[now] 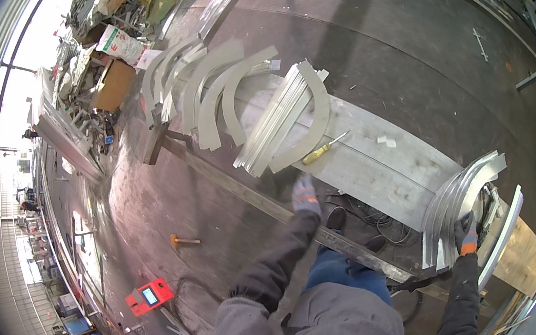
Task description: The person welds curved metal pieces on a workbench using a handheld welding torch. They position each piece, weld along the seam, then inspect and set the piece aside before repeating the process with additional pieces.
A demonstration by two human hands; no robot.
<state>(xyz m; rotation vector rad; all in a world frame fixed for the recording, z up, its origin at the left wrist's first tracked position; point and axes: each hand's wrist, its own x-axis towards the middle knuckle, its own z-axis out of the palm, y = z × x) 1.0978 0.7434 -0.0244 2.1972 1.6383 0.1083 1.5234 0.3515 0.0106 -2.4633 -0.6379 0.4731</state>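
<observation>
Right hand (468, 240), in a dark glove with an orange cuff, is closed on the lower end of a stack of curved grey sheet-metal strips (455, 206) at the near right end of the long pale metal workbench (377, 166). The strips fan out above the grip and lean against one another. Left hand (304, 194), in a grey-blue glove, hovers over the bench's near edge, holding nothing; how far its fingers are spread I cannot tell (blurred). A yellow-handled screwdriver (322, 150) lies just beyond it.

Handling, as judged: thin, stiff arcs, light singly but weighty as a stack. Faces look smooth and likely to slide over each other; cut edges probably sharp. Best gripped across the whole bundle near one end, second hand supporting mid-arc.

More arcs (216, 89) lie at the bench's far end.
</observation>
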